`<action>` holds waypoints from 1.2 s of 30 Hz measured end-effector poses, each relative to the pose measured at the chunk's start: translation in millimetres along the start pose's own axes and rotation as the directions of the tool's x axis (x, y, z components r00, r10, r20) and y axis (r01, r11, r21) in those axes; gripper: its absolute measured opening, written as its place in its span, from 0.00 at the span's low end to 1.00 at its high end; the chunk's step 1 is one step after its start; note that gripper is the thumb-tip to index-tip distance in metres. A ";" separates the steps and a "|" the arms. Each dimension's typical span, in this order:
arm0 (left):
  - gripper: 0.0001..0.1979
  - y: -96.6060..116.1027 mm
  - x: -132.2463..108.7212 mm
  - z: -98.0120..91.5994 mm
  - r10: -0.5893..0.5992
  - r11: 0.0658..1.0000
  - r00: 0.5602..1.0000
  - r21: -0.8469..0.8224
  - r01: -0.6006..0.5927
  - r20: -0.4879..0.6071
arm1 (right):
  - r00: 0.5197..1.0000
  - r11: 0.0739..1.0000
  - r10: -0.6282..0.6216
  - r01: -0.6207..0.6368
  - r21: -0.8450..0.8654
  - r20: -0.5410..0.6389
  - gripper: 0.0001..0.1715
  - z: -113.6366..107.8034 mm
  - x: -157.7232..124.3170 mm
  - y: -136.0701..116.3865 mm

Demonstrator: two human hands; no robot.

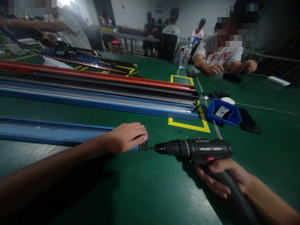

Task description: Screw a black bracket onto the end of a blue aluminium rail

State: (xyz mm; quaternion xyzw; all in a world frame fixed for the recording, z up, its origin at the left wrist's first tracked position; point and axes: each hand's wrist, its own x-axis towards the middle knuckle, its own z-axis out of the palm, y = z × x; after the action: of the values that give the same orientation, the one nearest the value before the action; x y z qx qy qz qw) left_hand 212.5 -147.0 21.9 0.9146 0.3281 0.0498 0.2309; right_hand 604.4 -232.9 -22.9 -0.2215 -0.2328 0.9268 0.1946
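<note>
My left hand is closed over the right end of a long blue metal profile lying on the green table. A small black end cap sits at that end, just under my fingertips. In my right hand is a black cordless drill with red buttons, held level and pointing left. Its long thin bit reaches the end cap's lower part; any screw at the tip is too small to make out. My right fingers wrap round the grip.
Several blue, black and orange profiles lie side by side behind. A blue bin with metal plates stands right, near a yellow tape outline and a dark flat pad. A bottle and a seated co-worker are across the table.
</note>
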 end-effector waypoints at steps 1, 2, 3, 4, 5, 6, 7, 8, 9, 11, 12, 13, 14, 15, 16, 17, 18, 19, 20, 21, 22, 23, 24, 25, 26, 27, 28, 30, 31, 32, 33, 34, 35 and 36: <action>0.19 0.0 -0.1 -0.2 -0.002 1.000 1.000 0.000 0.002 0.001 | 1.000 1.000 0.001 -0.001 0.000 0.001 0.18 0.0 -0.1 0.1; 0.19 0.0 -0.2 -0.3 0.000 1.000 1.000 0.000 0.000 0.003 | 1.000 1.000 0.001 -0.001 -0.001 0.001 0.17 -0.1 -0.2 0.2; 0.19 0.0 -0.3 -0.4 0.001 1.000 1.000 0.000 -0.001 0.003 | 1.000 1.000 0.001 -0.001 0.000 -0.001 0.17 -0.1 -0.2 0.4; 0.19 -0.1 -0.4 -0.5 0.003 1.000 1.000 0.000 -0.003 0.003 | 1.000 1.000 0.000 0.000 0.001 -0.005 0.17 -0.2 -0.1 0.5; 0.19 -0.1 -0.5 -0.6 0.004 1.000 1.000 0.000 -0.004 0.002 | 1.000 1.000 -0.002 0.002 0.003 -0.009 0.17 -0.3 0.0 0.7; 0.19 -0.1 -0.6 -0.7 0.003 1.000 1.000 -0.001 -0.003 0.001 | 1.000 1.000 -0.006 0.006 0.006 -0.012 0.17 -0.4 0.1 0.8; 0.19 0.0 -0.8 -0.7 0.001 1.000 1.000 -0.001 -0.001 0.000 | 1.000 1.000 -0.008 0.008 0.006 -0.013 0.17 -0.4 0.1 0.9; 0.19 0.1 -1.0 -0.7 0.000 1.000 1.000 -0.001 0.000 -0.001 | 1.000 1.000 -0.009 0.009 0.006 -0.015 0.17 -0.5 0.1 0.9; 0.19 0.1 -1.1 -0.6 0.000 1.000 1.000 -0.001 0.000 -0.001 | 1.000 1.000 -0.008 0.008 0.002 -0.015 0.16 -0.6 0.1 0.9; 0.19 0.0 -1.2 -0.5 0.004 1.000 1.000 0.000 -0.004 0.000 | 1.000 1.000 -0.002 0.002 -0.006 -0.011 0.17 -0.8 -0.2 0.8; 0.19 -0.1 -1.1 -0.4 0.007 1.000 1.000 0.002 -0.007 0.000 | 1.000 1.000 0.001 -0.001 -0.011 -0.009 0.17 -1.0 -0.4 0.8; 0.19 -0.4 -0.9 -0.3 0.009 1.000 1.000 0.004 -0.009 0.000 | 1.000 1.000 0.002 -0.002 -0.013 -0.007 0.17 -1.3 -0.5 0.8; 0.19 -0.7 -0.6 -0.2 0.010 1.000 1.000 0.006 -0.010 0.000 | 1.000 1.000 0.000 0.000 -0.012 -0.004 0.18 -1.7 -0.6 0.9; 0.19 -1.1 -0.4 0.0 0.010 1.000 1.000 0.008 -0.010 -0.001 | 1.000 1.000 -0.002 0.002 -0.011 -0.003 0.18 -2.1 -0.7 1.1; 0.19 -1.4 -0.2 0.0 0.011 1.000 1.000 0.009 -0.011 -0.002 | 1.000 1.000 -0.002 0.002 -0.008 -0.003 0.18 -2.5 -0.8 1.2; 0.19 -1.6 -0.1 0.1 0.011 1.000 1.000 0.010 -0.011 -0.004 | 1.000 1.000 -0.001 0.001 -0.007 -0.006 0.18 -2.9 -0.8 1.4; 0.19 -1.6 -0.1 0.1 0.013 1.000 1.000 0.011 -0.013 -0.004 | 1.000 1.000 0.000 0.000 -0.003 -0.009 0.18 -3.2 -0.9 1.5; 0.19 -1.6 -0.2 0.1 0.013 1.000 1.000 0.012 -0.013 -0.006 | 1.000 1.000 0.001 -0.001 0.000 -0.011 0.17 -3.4 -1.0 1.6; 0.19 -1.5 -0.3 0.1 0.014 1.000 1.000 0.012 -0.014 -0.007 | 1.000 1.000 0.000 0.000 0.001 -0.012 0.17 -3.4 -1.1 1.6; 0.19 -1.3 -0.5 0.0 0.014 1.000 1.000 0.013 -0.014 -0.007 | 1.000 1.000 0.001 -0.001 0.001 -0.010 0.17 -3.2 -1.2 1.5; 0.19 -1.1 -0.6 0.0 0.013 1.000 1.000 0.014 -0.013 -0.007 | 1.000 1.000 0.002 -0.002 0.000 -0.007 0.17 -2.8 -1.2 1.3; 0.20 -1.0 -0.8 0.0 0.012 1.000 1.000 0.014 -0.012 -0.006 | 1.000 1.000 0.004 -0.004 -0.004 -0.003 0.17 -2.2 -1.1 1.1; 0.20 -0.9 -0.9 0.1 0.011 1.000 1.000 0.015 -0.011 -0.006 | 1.000 1.000 0.006 -0.006 -0.008 0.001 0.17 -1.6 -0.9 0.8; 0.20 -1.0 -0.9 0.3 0.013 1.000 1.000 0.015 -0.013 -0.007 | 1.000 1.000 0.003 -0.003 -0.013 0.002 0.17 -1.0 -0.6 0.6; 0.20 -1.1 -0.9 0.6 0.015 1.000 1.000 0.016 -0.015 -0.007 | 1.000 1.000 -0.001 0.001 -0.015 0.001 0.18 -0.3 -0.2 0.3; 0.20 -1.4 -0.7 0.9 0.018 1.000 1.000 0.016 -0.018 -0.010 | 1.000 1.000 -0.004 0.004 -0.018 0.000 0.18 0.2 0.3 0.1; 0.20 -1.7 -0.6 1.2 0.021 1.000 1.000 0.017 -0.021 -0.013 | 1.000 1.000 -0.006 0.006 -0.021 0.000 0.18 0.6 0.8 0.0; 0.19 -2.2 -0.2 1.6 0.024 1.000 1.000 0.021 -0.023 -0.018 | 1.000 1.000 -0.002 0.002 -0.030 -0.003 0.18 1.1 1.6 -0.1; 0.19 -2.3 0.0 1.6 0.024 0.999 1.000 0.023 -0.024 -0.019 | 1.000 0.999 0.001 -0.001 -0.034 -0.003 0.18 1.2 2.0 0.0; 0.19 -2.3 0.1 1.5 0.025 0.999 1.000 0.025 -0.024 -0.019 | 1.000 0.999 0.002 -0.002 -0.037 -0.006 0.18 1.3 2.3 0.1; 0.19 -2.2 0.2 1.3 0.026 0.999 1.000 0.025 -0.025 -0.017 | 1.000 0.999 -0.001 0.001 -0.037 -0.008 0.17 1.3 2.5 0.2; 0.19 -1.9 0.3 1.0 0.026 0.999 1.000 0.025 -0.026 -0.015 | 1.000 0.999 -0.005 0.005 -0.038 -0.010 0.17 1.3 2.8 0.4; 0.19 -1.6 0.3 0.7 0.026 0.999 1.000 0.025 -0.026 -0.014 | 1.000 0.999 -0.009 0.008 -0.039 -0.010 0.17 1.3 3.0 0.6; 0.19 -1.1 0.3 0.4 0.026 0.999 1.000 0.024 -0.026 -0.013 | 1.000 0.999 -0.011 0.010 -0.040 -0.008 0.17 1.2 3.1 0.8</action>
State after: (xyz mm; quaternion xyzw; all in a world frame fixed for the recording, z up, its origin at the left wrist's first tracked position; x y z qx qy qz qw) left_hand 212.2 -146.2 21.0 0.9211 0.3185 0.0551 0.2169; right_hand 601.0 -232.5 -23.3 -0.2279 -0.2515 0.9200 0.1960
